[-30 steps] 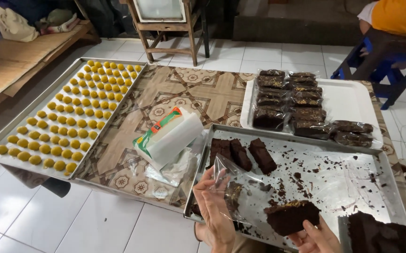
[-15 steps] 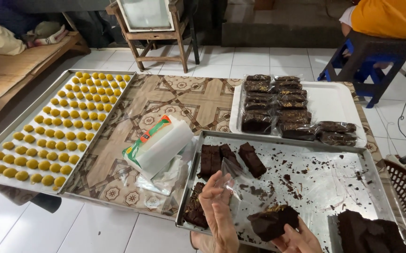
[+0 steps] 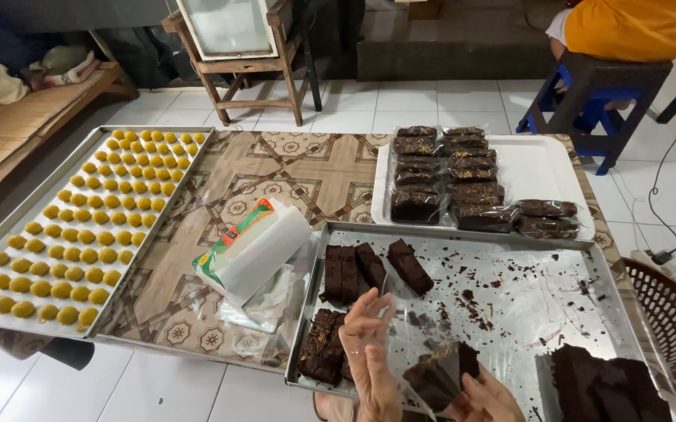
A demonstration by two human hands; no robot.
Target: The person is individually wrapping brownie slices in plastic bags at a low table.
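My left hand holds a clear plastic bag by its edge at the bottom of the view. My right hand grips a dark brownie slice at the bag's mouth, partly inside it. Both hands hover over the near edge of a metal baking tray strewn with crumbs. On that tray lie several unwrapped brownie slices, more slices by my left wrist, and a larger block at the right corner.
A white tray at the back holds several wrapped brownies. A long metal tray of yellow round cookies fills the left. A pack of plastic bags lies on the patterned tabletop. A brown basket and blue stool stand right.
The brownie slice in my right hand has moved further into the bag, and my left hand has risen with the bag. The view has shifted slightly.
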